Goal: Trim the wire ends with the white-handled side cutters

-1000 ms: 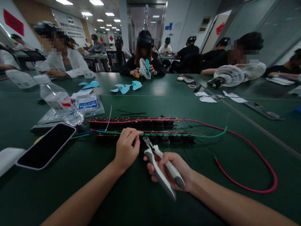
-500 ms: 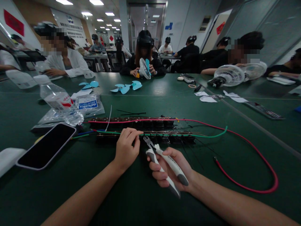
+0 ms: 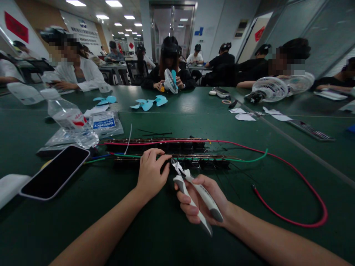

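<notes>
My right hand (image 3: 196, 199) is closed round the white-and-grey handles of diagonal cutting pliers (image 3: 203, 197). The plier jaws point up and left, at the near edge of a long black strip (image 3: 205, 162) with copper-coloured wires along its top. My left hand (image 3: 152, 168) lies over the middle of this strip, thumb and forefinger apart, the fingertips touching its top near the jaws. A green wire (image 3: 255, 160) runs along the strip and curves up past its right end. Behind it lies a second black strip (image 3: 183, 146) with a thick red wire (image 3: 235, 143) across it.
A white cable tie (image 3: 129, 138) sticks up at the left. A phone (image 3: 55, 171), a plastic bottle (image 3: 68, 114) and a labelled bag (image 3: 104, 123) lie further left. The red wire loops out right. Blue fan blades (image 3: 144, 104) lie beyond; other people sit around.
My left hand's forefinger and thumb have spread from a closer pinch and shifted slightly right. The pliers have moved a little, their jaws still beside the near strip.
</notes>
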`<action>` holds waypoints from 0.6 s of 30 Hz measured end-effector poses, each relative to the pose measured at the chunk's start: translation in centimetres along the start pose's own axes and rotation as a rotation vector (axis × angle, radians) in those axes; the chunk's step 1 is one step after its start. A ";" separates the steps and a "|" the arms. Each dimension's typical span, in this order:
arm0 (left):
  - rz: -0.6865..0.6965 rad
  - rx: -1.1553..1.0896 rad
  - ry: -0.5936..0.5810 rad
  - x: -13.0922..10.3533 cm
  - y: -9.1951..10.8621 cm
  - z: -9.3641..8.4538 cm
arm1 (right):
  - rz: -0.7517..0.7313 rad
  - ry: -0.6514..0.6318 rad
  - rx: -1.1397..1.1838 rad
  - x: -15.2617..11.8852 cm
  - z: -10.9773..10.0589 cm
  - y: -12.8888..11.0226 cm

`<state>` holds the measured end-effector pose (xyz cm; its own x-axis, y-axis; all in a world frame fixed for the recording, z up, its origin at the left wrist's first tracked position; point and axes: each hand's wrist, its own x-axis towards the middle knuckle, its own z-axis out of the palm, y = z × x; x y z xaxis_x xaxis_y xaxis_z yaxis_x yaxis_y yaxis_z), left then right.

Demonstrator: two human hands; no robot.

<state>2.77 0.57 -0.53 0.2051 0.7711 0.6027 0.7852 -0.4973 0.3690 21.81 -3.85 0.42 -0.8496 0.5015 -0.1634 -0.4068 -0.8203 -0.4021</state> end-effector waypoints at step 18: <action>0.023 0.031 -0.045 -0.2 -0.1 0.3 | -0.059 0.038 -0.007 0.2 -0.1 0.1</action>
<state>2.89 0.56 -0.92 0.2488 0.7768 0.5785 0.7974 -0.5033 0.3330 21.67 -3.79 0.28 -0.8109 0.5588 -0.1736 -0.4531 -0.7874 -0.4180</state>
